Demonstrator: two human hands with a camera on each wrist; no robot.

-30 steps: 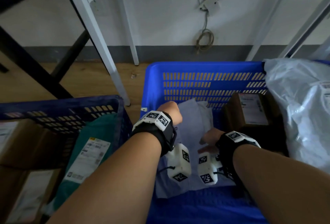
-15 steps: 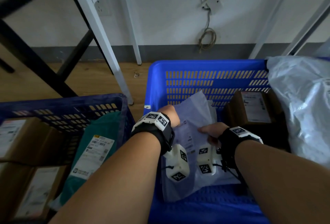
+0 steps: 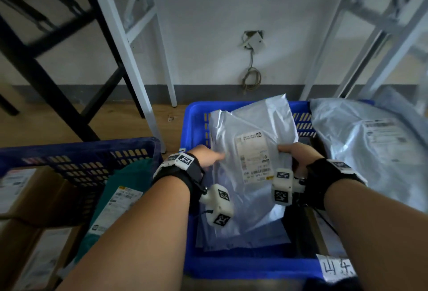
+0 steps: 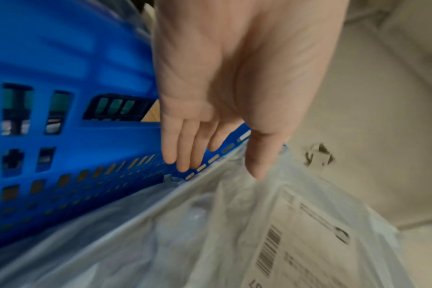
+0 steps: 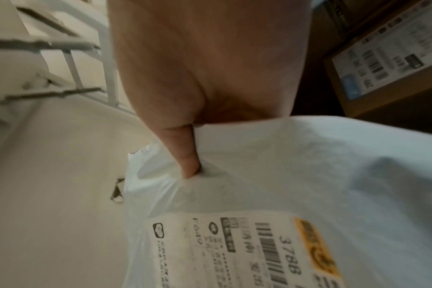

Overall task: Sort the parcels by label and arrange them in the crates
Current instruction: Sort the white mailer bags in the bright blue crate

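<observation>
I hold a grey plastic mailer parcel point(image 3: 250, 128) upright above the bright blue crate point(image 3: 196, 117), its white label point(image 3: 253, 158) facing me. My right hand point(image 3: 294, 151) pinches the parcel's right edge, and the thumb point(image 5: 188, 155) digs into the plastic point(image 5: 308, 165) above the label. My left hand point(image 3: 208, 157) is at the left edge. Its fingers point(image 4: 183, 148) are straight beside the crate wall point(image 4: 74, 58), and only the thumb point(image 4: 255, 161) touches the bag point(image 4: 296, 224). Another grey mailer point(image 3: 243, 237) lies flat in the crate below.
A brown labelled box point(image 5: 382, 58) stands in the crate's right part. A big grey bag point(image 3: 370, 151) lies at the right. A dark blue crate point(image 3: 81, 151) at the left holds a teal parcel point(image 3: 129, 175) and cardboard boxes point(image 3: 30, 198). A handwritten tag point(image 3: 335, 270) hangs on the near rim. White shelf legs point(image 3: 129, 59) stand behind.
The parcel has come up from the crate floor and now stands upright with its label toward me. Both hands rose with it and moved apart to its side edges.
</observation>
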